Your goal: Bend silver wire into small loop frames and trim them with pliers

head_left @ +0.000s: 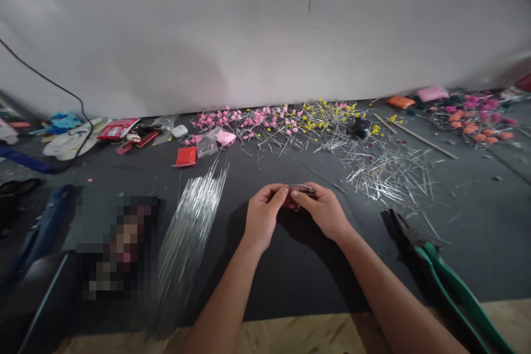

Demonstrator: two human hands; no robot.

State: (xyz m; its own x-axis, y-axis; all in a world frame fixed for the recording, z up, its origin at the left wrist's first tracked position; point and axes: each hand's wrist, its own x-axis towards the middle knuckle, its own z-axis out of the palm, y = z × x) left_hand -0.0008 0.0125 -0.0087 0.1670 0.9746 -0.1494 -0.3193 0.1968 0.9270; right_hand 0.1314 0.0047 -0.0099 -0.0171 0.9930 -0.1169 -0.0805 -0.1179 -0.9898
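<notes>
A dark table runs back to a pale wall, pink- and yellow-tipped wires heaped along its far edge and green-handled pliers reaching past its near edge, at right. Left hand and right hand together pinch a small wire piece over the table's middle, hiding much of its shape. Pixelation masks an object near the near-left corner, and the pliers' handle ends are cut off.

A small, thin, silvery-dark wire piece lay roughly level, partly hidden by the fingers pinching it, just below the frame's centre.
</notes>
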